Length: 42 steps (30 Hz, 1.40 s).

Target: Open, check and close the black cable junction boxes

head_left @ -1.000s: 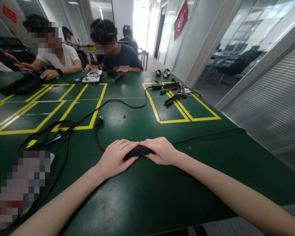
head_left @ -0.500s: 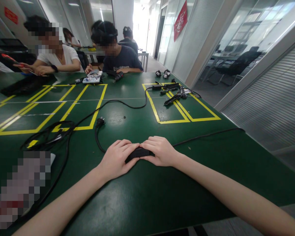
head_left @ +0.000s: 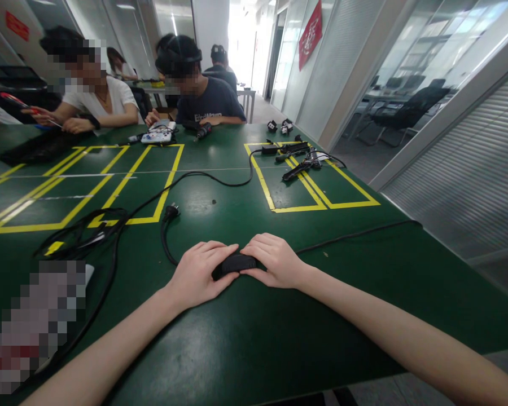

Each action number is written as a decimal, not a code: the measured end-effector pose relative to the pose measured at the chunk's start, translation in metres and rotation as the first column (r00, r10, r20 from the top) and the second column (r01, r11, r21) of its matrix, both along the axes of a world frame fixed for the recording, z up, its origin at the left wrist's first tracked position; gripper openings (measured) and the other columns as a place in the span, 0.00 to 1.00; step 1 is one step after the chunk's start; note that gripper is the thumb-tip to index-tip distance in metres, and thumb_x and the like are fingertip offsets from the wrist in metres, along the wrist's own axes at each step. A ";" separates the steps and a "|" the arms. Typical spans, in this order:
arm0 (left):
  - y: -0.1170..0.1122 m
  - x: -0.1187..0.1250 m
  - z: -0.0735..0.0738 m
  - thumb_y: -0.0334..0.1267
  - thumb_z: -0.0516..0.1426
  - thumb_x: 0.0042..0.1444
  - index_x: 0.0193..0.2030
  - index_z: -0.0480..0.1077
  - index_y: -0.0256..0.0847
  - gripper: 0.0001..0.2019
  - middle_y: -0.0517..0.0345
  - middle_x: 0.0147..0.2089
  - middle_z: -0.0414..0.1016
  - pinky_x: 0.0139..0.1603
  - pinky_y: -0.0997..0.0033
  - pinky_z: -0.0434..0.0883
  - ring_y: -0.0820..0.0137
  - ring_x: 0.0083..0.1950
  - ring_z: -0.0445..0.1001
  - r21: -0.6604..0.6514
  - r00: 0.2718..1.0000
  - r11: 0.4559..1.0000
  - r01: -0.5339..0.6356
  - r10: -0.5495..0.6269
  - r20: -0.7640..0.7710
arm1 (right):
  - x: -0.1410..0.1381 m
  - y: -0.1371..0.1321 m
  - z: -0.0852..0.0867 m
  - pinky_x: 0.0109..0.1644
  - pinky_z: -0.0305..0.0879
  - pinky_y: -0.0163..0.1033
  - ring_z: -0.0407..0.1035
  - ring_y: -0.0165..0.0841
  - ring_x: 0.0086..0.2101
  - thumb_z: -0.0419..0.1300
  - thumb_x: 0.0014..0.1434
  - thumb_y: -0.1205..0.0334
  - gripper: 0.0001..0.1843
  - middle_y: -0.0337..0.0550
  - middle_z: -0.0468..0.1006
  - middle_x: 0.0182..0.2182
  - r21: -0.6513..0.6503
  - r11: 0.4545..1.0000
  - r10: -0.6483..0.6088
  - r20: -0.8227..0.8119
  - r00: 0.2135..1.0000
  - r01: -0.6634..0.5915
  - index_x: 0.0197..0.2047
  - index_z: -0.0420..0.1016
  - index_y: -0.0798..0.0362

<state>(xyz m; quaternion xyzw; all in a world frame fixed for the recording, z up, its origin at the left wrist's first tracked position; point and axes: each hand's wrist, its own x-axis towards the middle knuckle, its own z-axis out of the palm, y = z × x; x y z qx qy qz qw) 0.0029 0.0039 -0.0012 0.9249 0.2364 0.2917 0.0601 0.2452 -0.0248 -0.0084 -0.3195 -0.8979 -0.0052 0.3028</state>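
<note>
A black power adapter (head_left: 239, 263), a small rounded block, lies between my two hands just above or on the green tabletop. My left hand (head_left: 201, 270) is wrapped round its left end, thumb on the near side. Round the right end is my right hand (head_left: 273, 259), its fingers bent over the far side. A short black cord with a plug (head_left: 171, 211) comes out behind my left hand. Beyond my right hand, a black cable (head_left: 359, 233) runs off toward the right table edge. Both ends of the block are hidden by my fingers.
Coiled black cable (head_left: 82, 231) lies at left, beside a blurred-out flat item (head_left: 38, 321). Yellow tape rectangles (head_left: 275, 210) mark the green table (head_left: 254, 338). Black cabled parts (head_left: 298, 163) rest at far right. Two people sit across the table, near a power drill (head_left: 203, 131).
The power adapter has turned slightly between my hands, and more of its rounded near face shows. Both hands stay in almost the same place.
</note>
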 end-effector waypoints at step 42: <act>0.003 -0.008 0.004 0.33 0.55 0.69 0.64 0.72 0.43 0.18 0.45 0.63 0.78 0.62 0.51 0.74 0.57 0.64 0.75 0.105 0.989 0.988 0.115 -0.103 -0.110 | 0.067 0.038 0.037 0.25 0.68 0.33 0.80 0.35 0.30 0.70 0.54 0.38 0.27 0.41 0.84 0.33 -0.589 0.795 -0.487 -0.763 0.425 -0.145 0.35 0.61 0.47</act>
